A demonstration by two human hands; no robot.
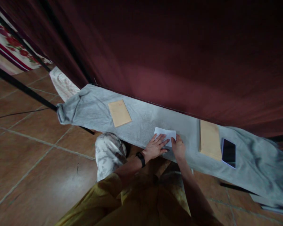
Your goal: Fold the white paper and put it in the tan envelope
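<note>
A white sheet of paper (165, 131) lies on the cloth-covered bench in front of me and looks folded. My left hand (155, 147) rests flat across its left part with the fingers spread, pressing it down. At the paper's right edge my right hand (178, 148) has its thumb on top and the other fingers curled, pinching that edge. The hands cover the lower part of the paper.
A grey cloth (141, 125) covers the narrow bench. One tan envelope (120, 113) lies on the left; a stack of tan envelopes (209, 139) sits on the right beside a phone (228, 152). A dark red curtain (155, 78) hangs along the far edge.
</note>
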